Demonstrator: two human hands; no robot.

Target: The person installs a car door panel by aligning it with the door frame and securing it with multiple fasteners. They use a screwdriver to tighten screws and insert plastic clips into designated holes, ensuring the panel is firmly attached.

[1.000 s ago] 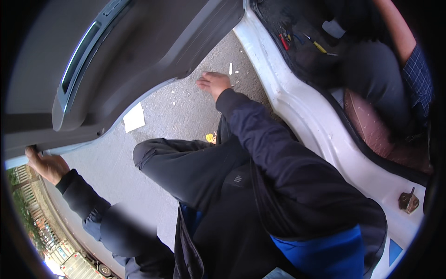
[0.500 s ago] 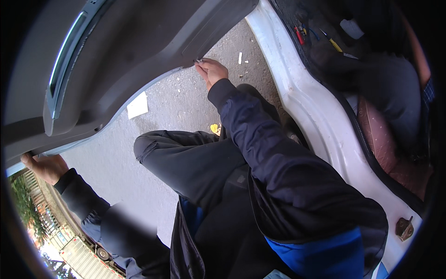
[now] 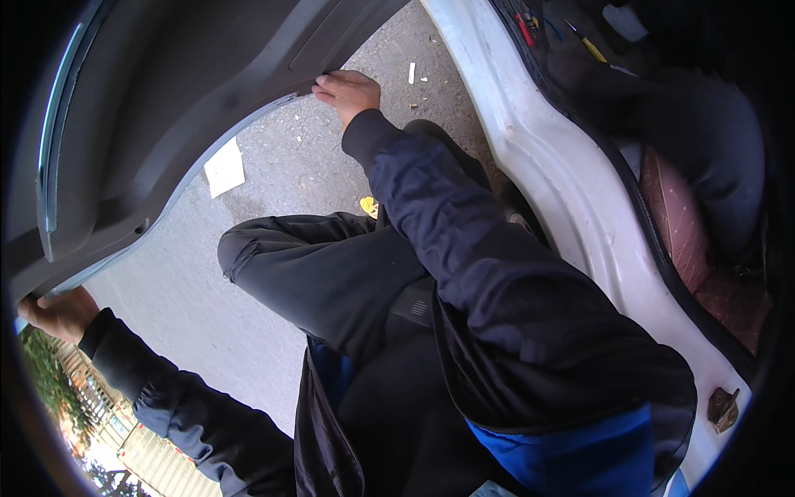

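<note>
A dark grey car door panel point(image 3: 199, 108) with a shiny strip point(image 3: 60, 141) stretches across the upper left. At the door's rear edge, my left hand point(image 3: 62, 313) is closed, with its thumb along the outside and its other fingers partly hidden behind the edge. My right hand point(image 3: 352, 93) is at the panel's lower edge, fingers bent and pressed together against it. Whatever its fingertips pinch is too small or hidden to name. A small round hole point(image 3: 142, 226) shows low in the panel, between the two hands.
To the right runs the white door sill point(image 3: 555, 199) with its black seal; a latch striker point(image 3: 723, 409) sits lower down. Inside lie a red-handled tool point(image 3: 524, 30) and a yellow screwdriver point(image 3: 593, 50). White paper point(image 3: 224, 168) and a yellow scrap point(image 3: 369, 205) lie on the asphalt.
The whole view has shifted, so door and sill appear further left and up. A small pale bit seen at my right fingertips before is now out of sight. Both hands stay at the door's edge.
</note>
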